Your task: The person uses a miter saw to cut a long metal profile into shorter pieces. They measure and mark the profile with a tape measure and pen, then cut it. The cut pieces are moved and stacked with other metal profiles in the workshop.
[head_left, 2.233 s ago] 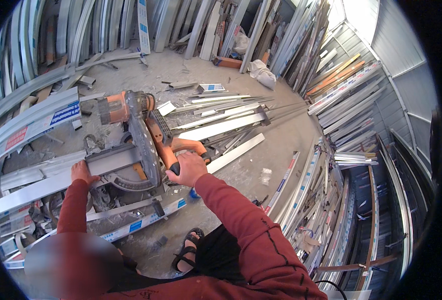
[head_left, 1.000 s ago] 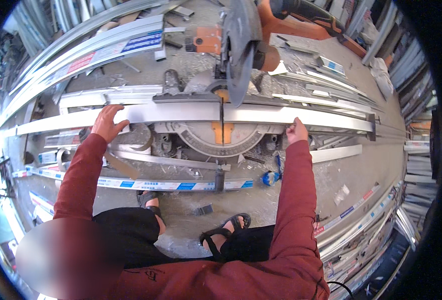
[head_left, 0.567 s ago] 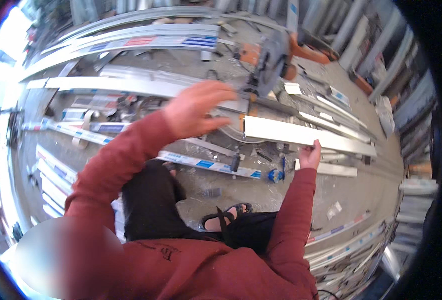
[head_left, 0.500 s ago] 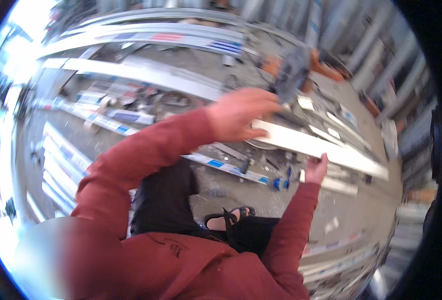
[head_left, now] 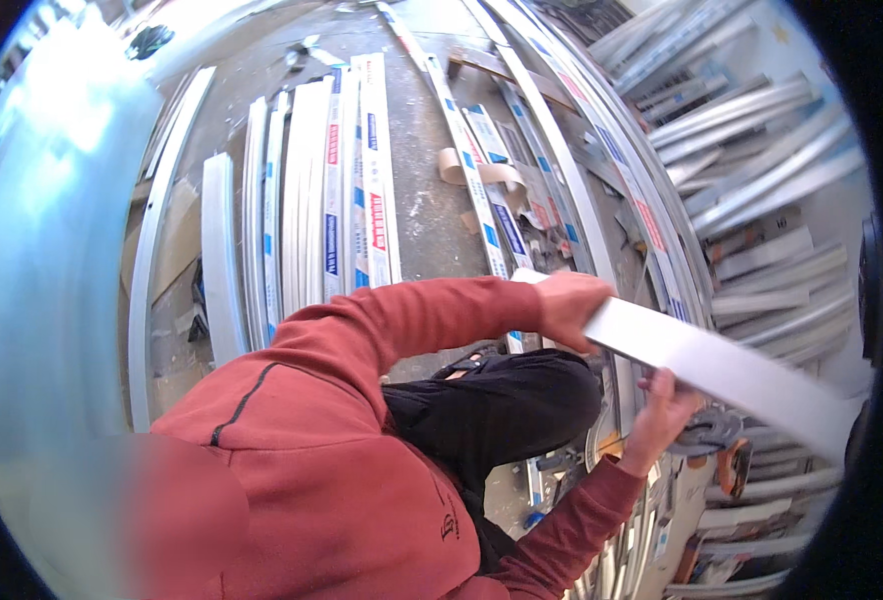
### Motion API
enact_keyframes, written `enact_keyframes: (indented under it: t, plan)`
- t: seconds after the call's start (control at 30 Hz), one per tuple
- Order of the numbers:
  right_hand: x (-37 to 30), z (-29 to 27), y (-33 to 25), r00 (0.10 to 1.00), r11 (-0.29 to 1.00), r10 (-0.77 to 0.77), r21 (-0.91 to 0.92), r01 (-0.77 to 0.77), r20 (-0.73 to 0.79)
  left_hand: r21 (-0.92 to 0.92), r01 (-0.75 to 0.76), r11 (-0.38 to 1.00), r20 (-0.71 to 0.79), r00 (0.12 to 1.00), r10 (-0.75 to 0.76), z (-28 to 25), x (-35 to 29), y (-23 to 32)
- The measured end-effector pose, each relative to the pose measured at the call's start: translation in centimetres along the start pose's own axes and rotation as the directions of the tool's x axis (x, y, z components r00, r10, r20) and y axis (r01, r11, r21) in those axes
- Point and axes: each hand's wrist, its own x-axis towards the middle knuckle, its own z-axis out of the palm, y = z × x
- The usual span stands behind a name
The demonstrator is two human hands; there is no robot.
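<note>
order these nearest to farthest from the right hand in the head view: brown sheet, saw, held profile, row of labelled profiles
From the right hand:
1. Held profile: right at the hand
2. Saw: just to its right
3. Row of labelled profiles: off left
4. Brown sheet: farther left

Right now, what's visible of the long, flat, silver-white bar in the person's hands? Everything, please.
The long, flat, silver-white bar looks like metal, with a smooth, pale broad face and a darker near edge. It is held up, slanting from upper left to lower right in the picture. The left hand grips it near its upper-left end; the right hand touches its near edge. Its lower-right end blurs near the picture's dark rim.
</note>
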Motion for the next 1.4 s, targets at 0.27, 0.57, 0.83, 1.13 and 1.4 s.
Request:
enact_keyframes:
  t: [0.27, 0.57, 0.83, 1.13, 1.4]
  plan:
    - [-0.6, 10.4, 2.5, 0.913, 0.99, -0.008, -0.126, 0.066, 0.408, -0.113, 0.804, 0.584, -0.479, 0.471, -0.741, -11.0, -20.0, -5.2]
    - [-0.4, 15.0, 3.1, 0.869, 0.971, 0.061, -0.23, 0.062, 0.491, -0.477, 0.876, 0.066, -0.577, -0.256, -0.776, -13.7, -38.0, -12.8]
    - [0.0, 16.2, 3.6, 0.857, 0.968, 0.085, -0.245, 0.05, 0.508, -0.565, 0.796, -0.217, -0.554, -0.561, -0.616, -11.6, -46.7, -15.2]
    - [-0.4, 15.3, 3.2, 0.869, 0.961, 0.116, -0.275, 0.024, 0.481, -0.603, 0.726, -0.331, -0.398, -0.634, -0.664, -11.1, -48.5, -14.9]
    - [-0.8, 15.3, 2.7, 0.885, 0.947, 0.14, -0.321, 0.011, 0.443, -0.627, 0.74, -0.243, -0.491, -0.618, -0.614, -7.4, -53.4, -16.2]
